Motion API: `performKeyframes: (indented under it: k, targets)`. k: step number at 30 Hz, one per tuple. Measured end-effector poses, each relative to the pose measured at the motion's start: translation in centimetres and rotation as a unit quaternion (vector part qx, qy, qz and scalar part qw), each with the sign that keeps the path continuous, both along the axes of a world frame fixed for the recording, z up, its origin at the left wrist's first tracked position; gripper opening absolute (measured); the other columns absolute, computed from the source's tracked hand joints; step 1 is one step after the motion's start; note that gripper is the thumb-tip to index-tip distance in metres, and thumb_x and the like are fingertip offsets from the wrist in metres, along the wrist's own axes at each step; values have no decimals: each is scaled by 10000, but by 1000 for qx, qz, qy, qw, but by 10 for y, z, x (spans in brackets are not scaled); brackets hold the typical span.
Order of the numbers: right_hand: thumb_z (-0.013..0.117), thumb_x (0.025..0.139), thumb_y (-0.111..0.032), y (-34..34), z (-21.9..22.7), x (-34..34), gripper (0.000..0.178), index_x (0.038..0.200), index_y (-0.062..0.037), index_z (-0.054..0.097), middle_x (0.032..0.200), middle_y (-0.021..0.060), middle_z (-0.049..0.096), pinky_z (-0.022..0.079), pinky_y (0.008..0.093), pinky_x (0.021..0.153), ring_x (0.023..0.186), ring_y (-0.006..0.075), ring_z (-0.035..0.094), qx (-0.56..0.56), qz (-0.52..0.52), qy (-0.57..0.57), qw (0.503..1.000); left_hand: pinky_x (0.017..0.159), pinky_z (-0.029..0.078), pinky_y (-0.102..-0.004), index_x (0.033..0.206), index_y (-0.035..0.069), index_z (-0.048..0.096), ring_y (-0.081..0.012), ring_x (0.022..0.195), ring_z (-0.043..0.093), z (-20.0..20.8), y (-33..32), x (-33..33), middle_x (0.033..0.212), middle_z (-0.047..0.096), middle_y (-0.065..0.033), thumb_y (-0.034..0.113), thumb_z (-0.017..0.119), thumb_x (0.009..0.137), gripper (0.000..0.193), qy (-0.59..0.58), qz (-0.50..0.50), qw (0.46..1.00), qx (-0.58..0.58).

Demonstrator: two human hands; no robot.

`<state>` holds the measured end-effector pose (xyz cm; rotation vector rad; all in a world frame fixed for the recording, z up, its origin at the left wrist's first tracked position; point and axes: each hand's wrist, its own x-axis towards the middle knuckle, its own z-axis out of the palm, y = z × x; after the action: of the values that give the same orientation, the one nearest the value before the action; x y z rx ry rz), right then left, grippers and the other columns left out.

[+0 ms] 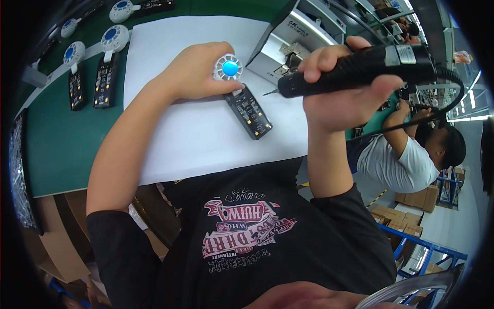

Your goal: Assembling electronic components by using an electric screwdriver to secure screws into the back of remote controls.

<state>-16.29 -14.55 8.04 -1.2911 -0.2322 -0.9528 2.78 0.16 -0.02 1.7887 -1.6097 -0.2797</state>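
Note:
On the white sheet (170, 46), my left hand (198, 72) grips the round white head, with its blue centre, of an electronic unit (249, 113). The unit's black body, a strip with an exposed circuit board and small yellow parts, slants away toward the lower right. In my right hand (342, 87) is a black electric screwdriver (360, 72), lifted above the sheet with its fingers wrapped round it. Its thin bit points left, apart from the unit. A cable curves off the screwdriver's back end.
Just beyond the screwdriver stands a silver metal box-shaped machine (288, 44). Several similar units (105, 77) lie on the green table (51, 154) at the left. A clear plastic-wrapped stack (20, 175) lies along the left edge. Over to the right, a co-worker (401, 154) sits at a bench.

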Motion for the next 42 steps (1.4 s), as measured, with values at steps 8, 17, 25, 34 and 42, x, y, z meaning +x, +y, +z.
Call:
performKeyframes:
  k: [8,17,25,34,42]
  targets:
    - [364,946,-787,25,-32,8,885,1367,-13,453,897,129,644,498,369,663,689,235,612,-22,110,-10,994,798,529,-432,1055,33,639,-376,921,671,-2,-1,-1,981,693,-187,493,813,744,582,-13,13,1000,-16]
    - [422,919,-789,28,-34,13,863,1325,-28,461,846,121,643,513,334,643,669,208,624,-34,78,17,996,772,529,-410,1104,34,631,-357,875,673,-2,-2,-2,968,698,-181,387,807,742,535,-18,9,1000,-21]
    - [373,935,-797,14,-38,18,842,1338,-68,496,880,137,654,507,355,659,695,225,619,-28,143,23,989,791,525,-449,1019,28,635,-393,907,670,-1,-8,1,962,687,-200,493,790,765,552,-61,6,998,-23]
    - [445,941,-751,-35,20,-3,776,1208,-23,486,734,125,617,522,318,550,554,193,605,-100,-209,-85,969,752,522,-412,1052,31,619,-350,849,666,5,-3,2,924,684,-167,342,813,740,482,-19,1,1000,6]
    - [382,940,-786,-34,-8,-5,817,1256,-50,539,813,112,660,526,346,600,633,219,641,-47,-18,-28,998,760,525,-415,1065,30,637,-358,859,676,-2,-2,20,940,692,-189,460,814,747,563,-21,49,999,-8]
